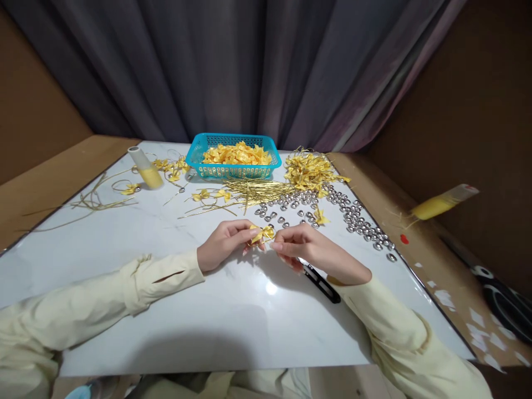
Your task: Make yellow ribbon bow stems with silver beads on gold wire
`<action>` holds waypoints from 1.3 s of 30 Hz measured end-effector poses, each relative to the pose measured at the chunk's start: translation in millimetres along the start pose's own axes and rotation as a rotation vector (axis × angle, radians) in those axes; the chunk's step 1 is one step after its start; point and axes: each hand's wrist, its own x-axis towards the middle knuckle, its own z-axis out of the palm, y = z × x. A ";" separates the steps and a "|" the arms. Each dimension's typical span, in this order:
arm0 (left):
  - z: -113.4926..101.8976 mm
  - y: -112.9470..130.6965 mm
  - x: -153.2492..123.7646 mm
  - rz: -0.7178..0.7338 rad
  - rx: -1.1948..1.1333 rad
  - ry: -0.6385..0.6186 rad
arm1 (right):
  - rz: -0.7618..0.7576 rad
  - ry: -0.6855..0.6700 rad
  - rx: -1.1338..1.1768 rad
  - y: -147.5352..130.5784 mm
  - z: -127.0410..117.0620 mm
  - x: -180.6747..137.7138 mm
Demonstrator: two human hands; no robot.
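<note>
A small yellow ribbon bow [261,234] is pinched between the thumb and fingers of my left hand [226,244], just above the middle of the white tabletop. Close against its right side, my right hand [307,246] is closed, thumb against fingertips, on what looks like a thin gold wire at the bow. The fingertips hide most of that wire. Partly beneath my right hand lies a slim black tool [322,284] with a slotted handle; its front end is covered. Silver bead-like pieces [302,198] are scattered beyond my hands, and a loose yellow bow [320,216] rests among them.
A blue basket [233,172] of yellow bows stands at the back. Before it lies a bundle of gold wires [260,192], with a yellow ribbon pile [310,170] to the right. A yellow-filled bottle [145,169] stands back left; another yellow-filled tube [444,203] is beyond the right edge.
</note>
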 end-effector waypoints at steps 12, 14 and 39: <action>0.8 1.7 0.9 -0.042 -0.068 0.034 | -0.021 0.002 -0.064 0.4 -2.1 -1.3; 0.7 1.8 1.2 -0.049 -0.080 0.037 | -0.018 0.006 -0.062 0.6 -1.9 -0.9; -1.3 4.0 1.1 -0.114 -0.217 -0.078 | -0.146 0.055 -0.249 6.6 0.3 0.3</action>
